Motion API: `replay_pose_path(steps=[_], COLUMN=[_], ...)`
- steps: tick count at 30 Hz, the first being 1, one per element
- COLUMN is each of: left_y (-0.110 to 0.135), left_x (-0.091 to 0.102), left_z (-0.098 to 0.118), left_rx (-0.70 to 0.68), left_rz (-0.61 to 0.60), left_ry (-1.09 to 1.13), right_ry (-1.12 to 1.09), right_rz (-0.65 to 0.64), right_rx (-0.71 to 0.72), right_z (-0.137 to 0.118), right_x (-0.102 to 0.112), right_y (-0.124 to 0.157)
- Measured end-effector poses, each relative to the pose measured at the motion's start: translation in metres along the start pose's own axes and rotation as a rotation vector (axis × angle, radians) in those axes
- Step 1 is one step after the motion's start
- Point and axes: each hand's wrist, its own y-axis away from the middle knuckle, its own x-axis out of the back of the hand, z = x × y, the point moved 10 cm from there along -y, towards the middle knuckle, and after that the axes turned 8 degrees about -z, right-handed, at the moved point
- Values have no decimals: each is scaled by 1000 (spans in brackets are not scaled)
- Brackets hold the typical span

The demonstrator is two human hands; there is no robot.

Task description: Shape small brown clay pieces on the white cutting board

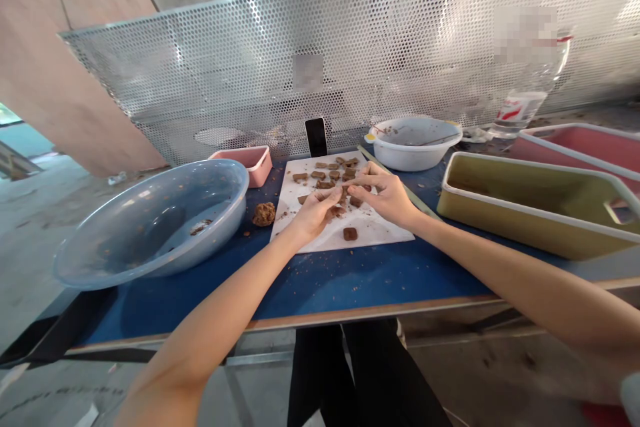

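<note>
A white cutting board (373, 230) lies on the blue table (350, 280). Several small brown blocks (330, 175) are laid out on its far half, and one block (350, 233) sits alone near its front. Both my hands meet over the board's middle. My left hand (316, 208) is closed, its fingers pinched on a brown piece. My right hand (384, 195) is closed too, fingers pressed on a brown piece (356, 201) between the two hands. A brown lump (264, 213) rests on the table just left of the board.
A large blue basin (150, 227) stands at the left, a pink box (247, 161) behind it. A black phone (316, 137) leans on the perforated metal screen (350, 53). A white bowl (415, 143), a yellow tray (530, 213), a pink tray (590, 147) and a plastic bottle (525, 107) stand at the right.
</note>
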Motion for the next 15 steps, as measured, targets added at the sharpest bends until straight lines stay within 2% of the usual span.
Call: replay_pose_path(steps=[5, 15], left_y=[1, 3], left_x=[2, 0], left_z=[3, 7], left_rx=[11, -4], left_rz=[40, 48], left_ry=[-23, -70], right_ry=[-55, -40], right_rz=[26, 44], right_rx=[-47, -54], right_z=[8, 4], right_x=[0, 0], right_y=[1, 4])
